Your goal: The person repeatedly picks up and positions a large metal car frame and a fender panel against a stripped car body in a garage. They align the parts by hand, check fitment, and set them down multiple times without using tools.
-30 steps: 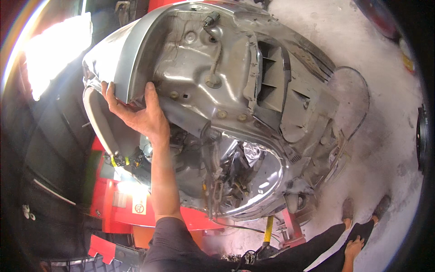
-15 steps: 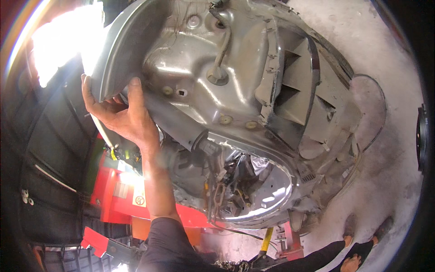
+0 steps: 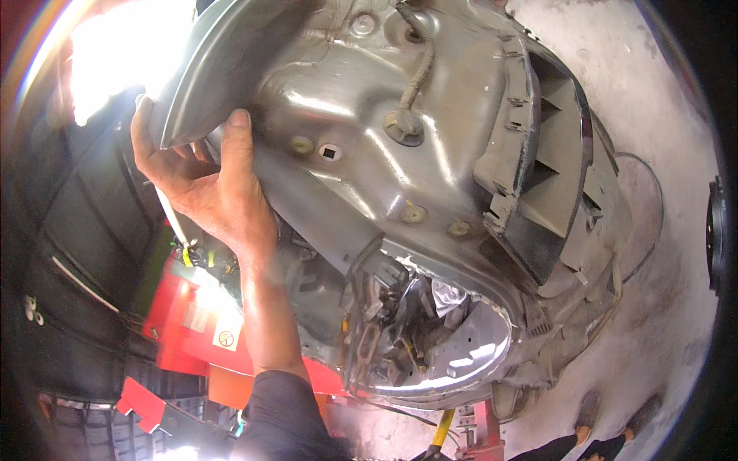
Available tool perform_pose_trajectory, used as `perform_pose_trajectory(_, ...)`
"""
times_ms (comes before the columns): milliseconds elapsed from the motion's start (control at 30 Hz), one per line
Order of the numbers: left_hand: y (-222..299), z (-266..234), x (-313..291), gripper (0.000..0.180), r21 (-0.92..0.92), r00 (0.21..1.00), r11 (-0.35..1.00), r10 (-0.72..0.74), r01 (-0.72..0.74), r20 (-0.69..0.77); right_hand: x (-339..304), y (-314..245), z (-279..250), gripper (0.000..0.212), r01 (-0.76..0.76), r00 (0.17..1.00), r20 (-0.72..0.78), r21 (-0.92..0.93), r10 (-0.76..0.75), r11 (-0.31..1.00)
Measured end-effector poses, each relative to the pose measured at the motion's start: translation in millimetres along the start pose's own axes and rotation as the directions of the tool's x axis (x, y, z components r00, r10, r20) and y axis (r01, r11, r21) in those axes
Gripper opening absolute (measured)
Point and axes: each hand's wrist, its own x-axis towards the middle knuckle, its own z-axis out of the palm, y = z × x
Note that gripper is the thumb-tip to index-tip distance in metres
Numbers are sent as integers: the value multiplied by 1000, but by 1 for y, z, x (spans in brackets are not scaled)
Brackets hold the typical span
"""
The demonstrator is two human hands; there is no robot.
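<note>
My left hand (image 3: pixel 211 196) reaches up and grips the lower end of a curved dark-grey panel (image 3: pixel 211 92). The thumb presses its inner side while the fingers curl round its outer edge. The panel joins a dented grey car-body section (image 3: pixel 330 115), where a ribbed cable sleeve (image 3: pixel 419 73) runs into a round grommet (image 3: pixel 403 128). Just right of my wrist lies a smooth grey tube-like rail (image 3: pixel 319 200). Below it an oval opening with a bright rim (image 3: pixel 492 353) exposes wires and brackets. Only a skin-coloured sliver shows at the bottom right edge, so my right hand's fingers stay hidden.
A slatted black plastic part (image 3: pixel 565 169) sits on the body's right side. Red machinery (image 3: pixel 184 315) with a label stands behind my forearm. Dark ribbed panels (image 3: pixel 84 207) line the left. At the bottom are a yellow bar (image 3: pixel 442 430) and dark-trousered legs (image 3: pixel 550 447) on pale floor.
The car body has shifted rightward in the picture, while my left hand keeps its grip on the panel. The hand seen earlier at the lower right has almost left the picture.
</note>
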Motion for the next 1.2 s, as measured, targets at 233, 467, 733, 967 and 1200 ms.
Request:
perform_pose_trajectory(233, 1, 5, -1, 79, -54, 998, 998, -44, 42, -43, 5, 2, 24, 47, 17, 1000, -10, 10, -17, 1000)
perform_pose_trajectory(467, -8, -1, 1, 81, -34, 1000, 999, 11, -11, -14, -11, -15, -23, 44, 18, 1000, 23, -5, -18, 1000)
perform_pose_trajectory(733, -11, -3, -1, 84, -96, 999, 995, -5, 1, -39, -10, -15, -20, 40, -78, 997, -23, 59, 79, 995)
perform_pose_trajectory(967, -7, 0, 1, 83, -124, 999, 992, -24, 19, -39, -16, -18, -32, 42, -61, 998, 12, 52, 60, 997)
perform_pose_trajectory(1200, -4, 3, 1, 77, -133, 998, 991, -25, 18, -54, -9, -9, -14, 41, -32, 999, 17, -17, 32, 999)
